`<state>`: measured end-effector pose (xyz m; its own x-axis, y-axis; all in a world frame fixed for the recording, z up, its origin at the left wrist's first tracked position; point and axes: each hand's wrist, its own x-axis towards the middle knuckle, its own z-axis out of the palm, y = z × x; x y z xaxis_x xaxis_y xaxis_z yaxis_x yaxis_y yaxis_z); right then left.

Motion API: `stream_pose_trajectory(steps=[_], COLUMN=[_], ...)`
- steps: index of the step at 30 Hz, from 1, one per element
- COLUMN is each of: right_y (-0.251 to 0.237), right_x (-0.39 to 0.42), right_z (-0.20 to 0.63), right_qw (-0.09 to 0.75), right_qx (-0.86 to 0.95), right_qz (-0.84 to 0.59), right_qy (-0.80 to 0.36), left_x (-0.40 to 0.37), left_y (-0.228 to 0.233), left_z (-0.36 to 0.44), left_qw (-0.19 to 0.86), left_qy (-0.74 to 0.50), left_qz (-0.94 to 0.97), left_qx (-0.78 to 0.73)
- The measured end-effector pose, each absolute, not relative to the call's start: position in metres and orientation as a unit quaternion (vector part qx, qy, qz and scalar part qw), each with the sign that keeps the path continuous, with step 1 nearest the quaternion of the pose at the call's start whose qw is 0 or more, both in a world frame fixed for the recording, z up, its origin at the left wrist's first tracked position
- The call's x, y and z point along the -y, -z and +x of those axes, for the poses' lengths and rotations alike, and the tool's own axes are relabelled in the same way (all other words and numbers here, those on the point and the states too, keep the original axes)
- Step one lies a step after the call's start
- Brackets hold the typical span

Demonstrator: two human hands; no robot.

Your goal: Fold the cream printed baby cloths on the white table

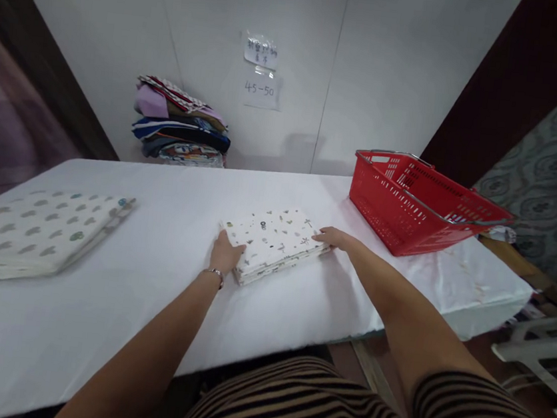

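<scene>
I have a folded cloth (278, 239), white with small scattered prints, in front of me around the middle of the white table (164, 283), its layers showing along the near edge. My left hand (225, 255) has hold of its left end, partly curled, with the thumb spread from the fingers and laid over the top near the near corner. My right hand (333, 237) has hold of the right end, loosely bent, its thumb at the edge; how far the fingers reach underneath on either side I cannot tell. A bracelet (215, 275) circles my left wrist. Well off to the left lies another folded cloth with larger grey and green prints, a spread bundle (30, 224) with its layers flush to the table. On the far right stands a red basket (393, 215) with metal handles, apart from my right hand. Against the far wall (301, 10), left of centre, is a pile of mixed fabrics (182, 127), and right of it hang two paper notes (262, 91), the lower reading "45-50".
</scene>
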<state>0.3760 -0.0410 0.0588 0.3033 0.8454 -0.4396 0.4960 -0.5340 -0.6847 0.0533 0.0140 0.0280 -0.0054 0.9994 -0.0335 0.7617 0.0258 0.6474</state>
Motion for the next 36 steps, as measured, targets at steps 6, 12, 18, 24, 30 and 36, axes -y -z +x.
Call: stream_pose_trajectory(steps=[6,12,18,24,30,36], right_y=[-0.046,-0.032,-0.036,-0.031,-0.027,-0.021], right_x=[0.062,0.089,0.110,0.126,0.138,0.132], right_z=[0.359,0.344,0.347,0.345,0.344,0.336], right_qw=[0.281,0.378,0.434,0.486,0.526,0.536], right_qx=[0.389,0.343,0.280,0.279,0.288,0.279], right_qz=[-0.683,-0.627,-0.570,-0.522,-0.475,-0.530], right_qy=[-0.551,-0.589,-0.639,-0.643,-0.644,-0.595], left_x=[-0.041,-0.063,-0.034,0.026,0.041,0.038], left_y=[-0.042,-0.040,-0.036,-0.038,-0.031,-0.017], left_z=[0.042,0.028,0.028,0.063,0.093,0.094], left_qw=[0.196,0.227,0.105,0.065,0.071,0.080], left_qy=[-0.244,-0.191,-0.225,-0.194,-0.173,-0.151], left_qz=[0.721,0.728,0.795,0.929,0.948,0.945], left_qx=[-0.618,-0.617,-0.554,-0.308,-0.259,-0.280])
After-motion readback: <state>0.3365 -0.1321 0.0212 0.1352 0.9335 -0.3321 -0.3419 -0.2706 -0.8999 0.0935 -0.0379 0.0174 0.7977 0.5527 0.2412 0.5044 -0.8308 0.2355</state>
